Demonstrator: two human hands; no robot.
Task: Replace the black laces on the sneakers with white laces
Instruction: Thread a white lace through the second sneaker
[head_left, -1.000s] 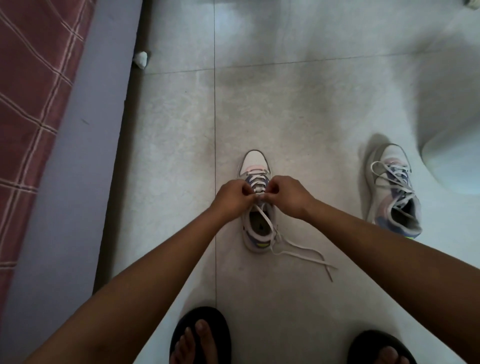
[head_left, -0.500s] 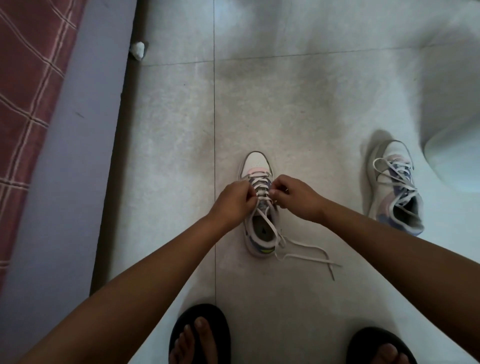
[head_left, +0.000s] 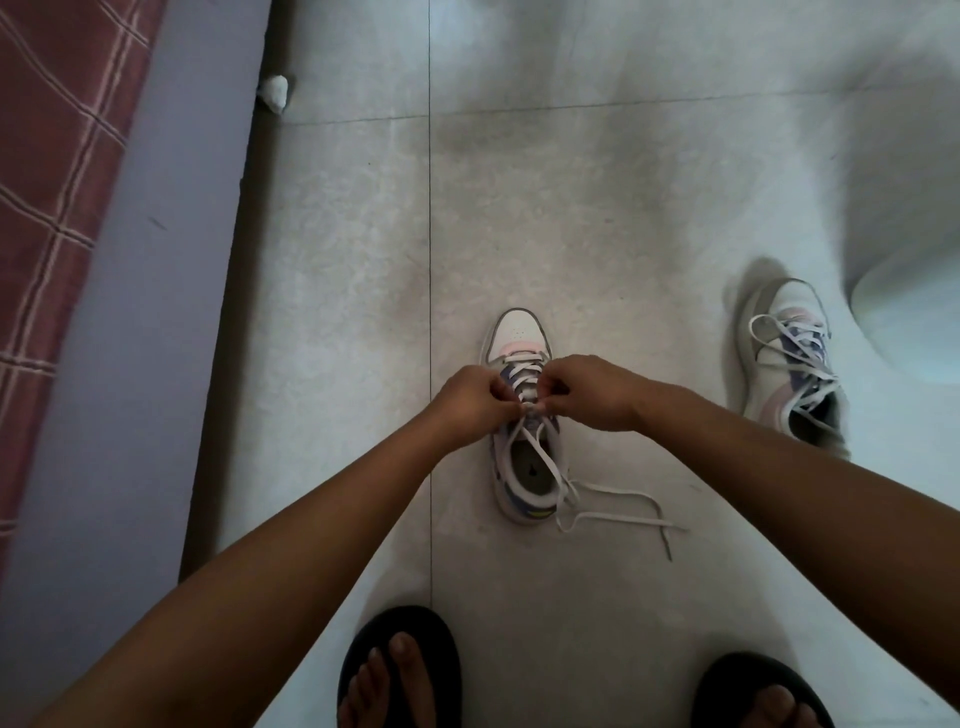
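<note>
Since a moment ago the right hand (head_left: 589, 392) is closing back in toward the left hand (head_left: 472, 400), and both are now pinching the white lace (head_left: 613, 512) over the tongue of the near sneaker (head_left: 522, 415) on the tiled floor (head_left: 571, 208). I'm counting two sneakers: the second sneaker (head_left: 792, 358) is sitting well apart to the right, loosely laced. Two lace ends are trailing beside the heel.
</note>
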